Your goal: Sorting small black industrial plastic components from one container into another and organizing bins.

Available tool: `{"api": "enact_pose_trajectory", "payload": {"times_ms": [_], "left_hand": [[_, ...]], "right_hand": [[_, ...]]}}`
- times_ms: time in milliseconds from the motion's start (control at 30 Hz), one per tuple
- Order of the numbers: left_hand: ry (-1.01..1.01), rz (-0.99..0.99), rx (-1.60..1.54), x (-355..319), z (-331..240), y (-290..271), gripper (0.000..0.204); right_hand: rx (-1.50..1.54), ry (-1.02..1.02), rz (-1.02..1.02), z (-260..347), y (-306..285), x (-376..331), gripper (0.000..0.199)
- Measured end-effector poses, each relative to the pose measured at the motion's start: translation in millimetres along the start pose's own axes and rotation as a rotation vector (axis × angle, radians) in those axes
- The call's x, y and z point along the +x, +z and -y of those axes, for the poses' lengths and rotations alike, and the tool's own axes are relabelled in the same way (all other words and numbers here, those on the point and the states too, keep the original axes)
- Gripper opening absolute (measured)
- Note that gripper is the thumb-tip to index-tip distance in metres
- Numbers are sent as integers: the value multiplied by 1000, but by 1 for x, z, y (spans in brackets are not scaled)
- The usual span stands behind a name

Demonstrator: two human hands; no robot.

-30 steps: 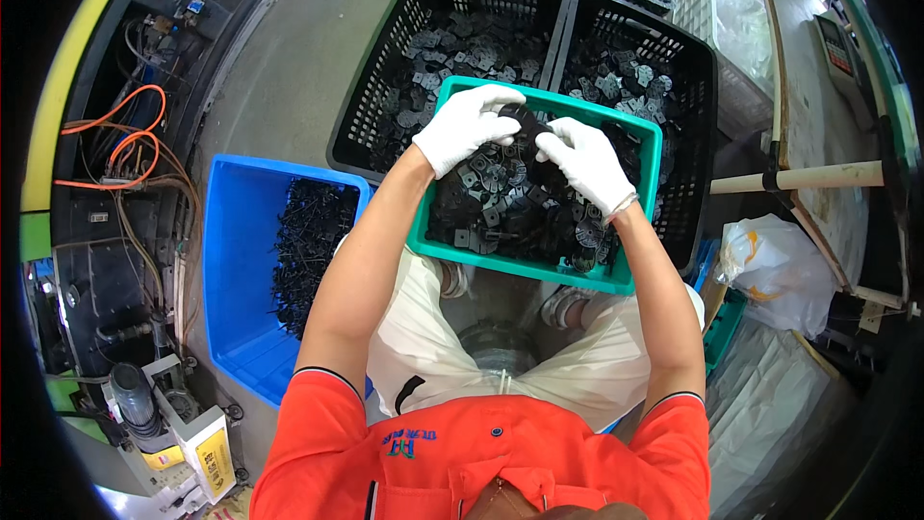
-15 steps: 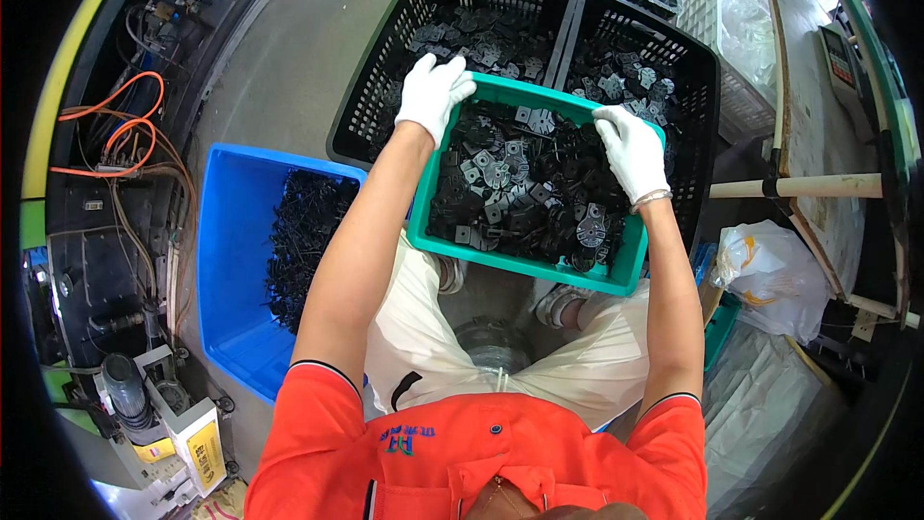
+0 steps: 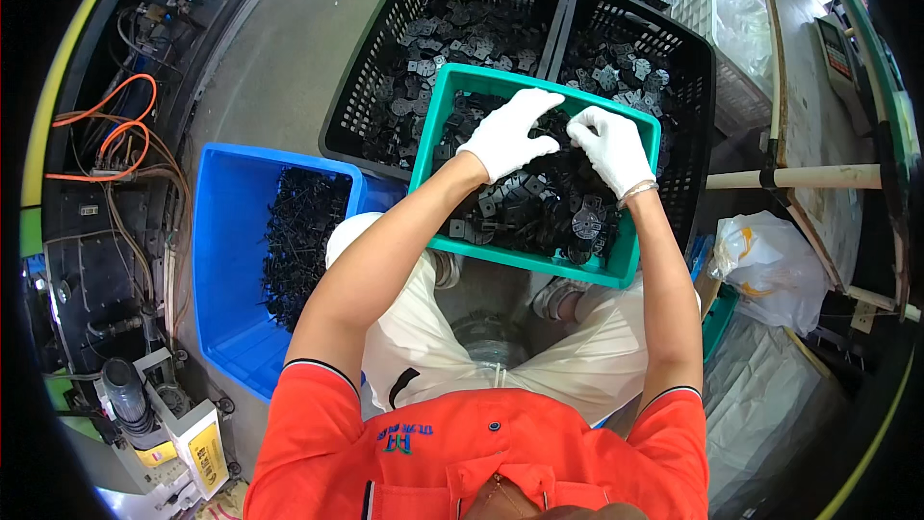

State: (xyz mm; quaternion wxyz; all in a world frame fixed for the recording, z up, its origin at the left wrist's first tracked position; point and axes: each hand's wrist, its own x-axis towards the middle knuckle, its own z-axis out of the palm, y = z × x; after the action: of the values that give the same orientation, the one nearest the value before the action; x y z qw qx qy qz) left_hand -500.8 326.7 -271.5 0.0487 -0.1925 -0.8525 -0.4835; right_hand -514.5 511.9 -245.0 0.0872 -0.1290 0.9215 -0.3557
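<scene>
A green tray [image 3: 525, 262] full of small black plastic parts [image 3: 525, 191] rests over the near edges of two black crates, above my knees. Both hands wear white gloves and are over the tray. My left hand [image 3: 512, 135] points to the right, thumb and fingers spread apart, with no part visible between them. Beside it, my right hand [image 3: 613, 146] has its fingers bent and pinched together near the dark parts. Whatever lies at those fingertips blends into the black pieces behind. A round, flat black part [image 3: 587, 221] lies in the tray's near right corner.
Beyond the tray stand a left black crate [image 3: 361, 87] and a right black crate [image 3: 701, 87], both with similar parts. A blue bin [image 3: 226, 260] on my left holds thin black pieces. White plastic bags [image 3: 770, 265] lie at right, below a pale pole [image 3: 799, 178].
Both hands have let go of the tray's rim and moved inward over the parts. My left hand has opened toward the right; my right hand's fingers have curled together.
</scene>
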Motion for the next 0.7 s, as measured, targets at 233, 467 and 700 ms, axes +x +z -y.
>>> {"api": "enact_pose_trajectory", "payload": {"times_ms": [233, 467, 700], "left_hand": [[-15, 63, 100, 7, 10, -1, 25], [-424, -139, -499, 7, -22, -88, 23], [-603, -391, -500, -97, 2, -186, 25]], "right_hand": [[487, 205, -39, 12, 11, -12, 28], [-376, -144, 218, 10, 27, -42, 30], [-350, -21, 127, 13, 23, -39, 25]]}}
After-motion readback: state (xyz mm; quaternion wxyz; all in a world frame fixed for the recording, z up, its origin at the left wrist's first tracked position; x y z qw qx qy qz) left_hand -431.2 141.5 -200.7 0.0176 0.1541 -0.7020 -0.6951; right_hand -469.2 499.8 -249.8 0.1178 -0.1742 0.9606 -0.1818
